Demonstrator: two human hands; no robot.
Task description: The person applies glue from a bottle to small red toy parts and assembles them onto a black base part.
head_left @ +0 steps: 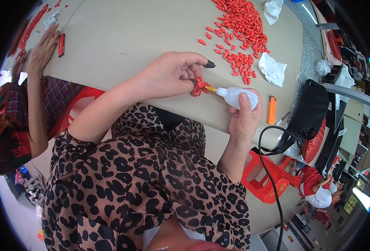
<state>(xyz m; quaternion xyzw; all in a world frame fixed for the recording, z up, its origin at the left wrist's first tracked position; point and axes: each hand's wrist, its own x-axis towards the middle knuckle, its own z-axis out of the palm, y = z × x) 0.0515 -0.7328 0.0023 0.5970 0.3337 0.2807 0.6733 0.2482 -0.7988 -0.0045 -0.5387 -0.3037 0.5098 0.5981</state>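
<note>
My left hand (172, 75) has dark coverings on its thumb and index fingertips. Its thumb and fingers pinch a small cluster of glossy red pieces (198, 87) above the table's near edge. In my right hand (247, 111) is a white squeeze bottle (233, 96), tilted so that its thin yellow nozzle points left. The nozzle's tip is at the red cluster; I cannot tell whether it touches. Beyond both hands, a large heap of similar red, knobbly pieces (243, 25) spreads over the table, with several loose ones at its near side.
Right of the heap lies crumpled white tissue (272, 69). An orange lighter (272, 110) and a black bag (308, 111) are near the right edge, where a black cable hangs. At left, a co-worker's hand (44, 50) rests beside a red lighter (61, 45). A red stool (266, 180) stands below.
</note>
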